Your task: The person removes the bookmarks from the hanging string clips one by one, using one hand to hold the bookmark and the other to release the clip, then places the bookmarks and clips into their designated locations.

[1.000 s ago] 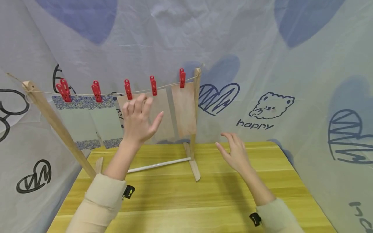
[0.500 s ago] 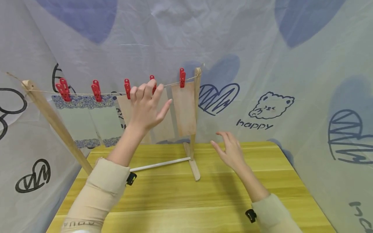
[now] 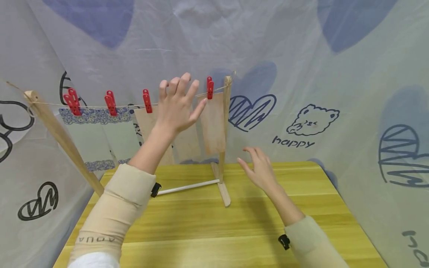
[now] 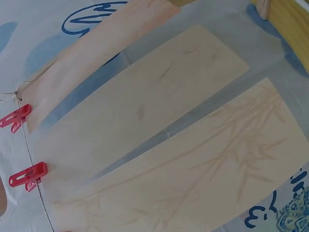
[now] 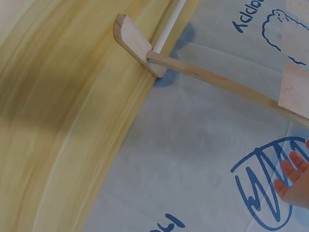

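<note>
My left hand (image 3: pixel 178 104) is raised at the string (image 3: pixel 127 107), fingers spread and slightly bent, holding nothing. It overlaps a beige paper sheet (image 3: pixel 187 143) and hides the red clip at that sheet's top in the head view. That red clip (image 4: pixel 28 175) shows on the string in the left wrist view. Another beige sheet (image 4: pixel 212 164) there bears a faint bamboo print. To the hand's right, a narrow beige sheet (image 3: pixel 213 124) hangs from a red clip (image 3: pixel 210 88). My right hand (image 3: pixel 259 169) hovers over the table, fingers relaxed and holding nothing.
Two blue-bordered sheets (image 3: pixel 85 137) hang at left under red clips (image 3: pixel 110 103). Wooden posts (image 3: pixel 63 139) hold the string; a white rod (image 3: pixel 187 187) joins the stand's base at the right foot (image 3: pixel 224 193). A printed cloth (image 3: pixel 355 111) surrounds the yellow wooden table (image 3: pixel 207 230).
My left hand has moved right and up along the string, from the third clip past the fourth. My right hand has drifted slightly left. The sheets and clips stay on the string.
</note>
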Demonstrator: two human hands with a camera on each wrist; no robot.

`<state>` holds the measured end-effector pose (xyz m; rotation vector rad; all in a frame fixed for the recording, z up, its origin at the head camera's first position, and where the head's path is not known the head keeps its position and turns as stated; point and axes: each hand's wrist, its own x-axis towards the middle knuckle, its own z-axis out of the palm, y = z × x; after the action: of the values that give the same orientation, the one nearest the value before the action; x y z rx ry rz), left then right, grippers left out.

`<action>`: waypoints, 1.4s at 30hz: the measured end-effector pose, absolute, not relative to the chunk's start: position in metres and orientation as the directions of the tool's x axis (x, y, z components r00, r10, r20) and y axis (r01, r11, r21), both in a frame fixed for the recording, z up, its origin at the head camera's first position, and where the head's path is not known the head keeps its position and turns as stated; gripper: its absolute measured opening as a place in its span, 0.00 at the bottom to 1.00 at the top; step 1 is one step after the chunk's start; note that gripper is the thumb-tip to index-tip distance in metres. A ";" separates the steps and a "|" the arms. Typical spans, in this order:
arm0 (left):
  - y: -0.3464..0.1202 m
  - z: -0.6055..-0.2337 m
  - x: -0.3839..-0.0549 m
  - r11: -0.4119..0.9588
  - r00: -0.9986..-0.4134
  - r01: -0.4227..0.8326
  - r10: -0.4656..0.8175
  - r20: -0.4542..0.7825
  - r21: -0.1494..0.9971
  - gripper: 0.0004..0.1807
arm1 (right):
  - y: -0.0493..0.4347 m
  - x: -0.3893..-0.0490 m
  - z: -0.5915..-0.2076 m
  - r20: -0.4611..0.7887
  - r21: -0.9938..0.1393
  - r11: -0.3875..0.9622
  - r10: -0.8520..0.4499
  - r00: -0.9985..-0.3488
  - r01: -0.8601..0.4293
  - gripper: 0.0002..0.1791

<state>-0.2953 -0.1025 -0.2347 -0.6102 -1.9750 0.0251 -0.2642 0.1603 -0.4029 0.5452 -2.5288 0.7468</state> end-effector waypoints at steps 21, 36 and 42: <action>-0.082 -0.206 -0.312 0.905 -0.552 0.319 0.419 0.721 -0.281 0.26 | 0.146 -0.284 -0.394 0.528 -0.249 0.850 -0.283 -0.801 -0.464 0.24; -0.073 -0.196 -0.318 0.916 -0.742 0.288 0.397 0.541 -0.277 0.26 | 0.135 -0.291 -0.387 0.530 -0.204 0.865 -0.295 -0.795 -0.458 0.23; -0.073 -0.194 -0.320 0.921 -0.781 0.295 0.385 0.491 -0.254 0.27 | 0.129 -0.293 -0.386 0.517 -0.205 0.872 -0.290 -0.805 -0.446 0.23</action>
<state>-0.3199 -0.0732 -0.1940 -0.4856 -2.5249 0.2199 -0.2935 0.1289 -0.3855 0.5367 -2.5594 0.4378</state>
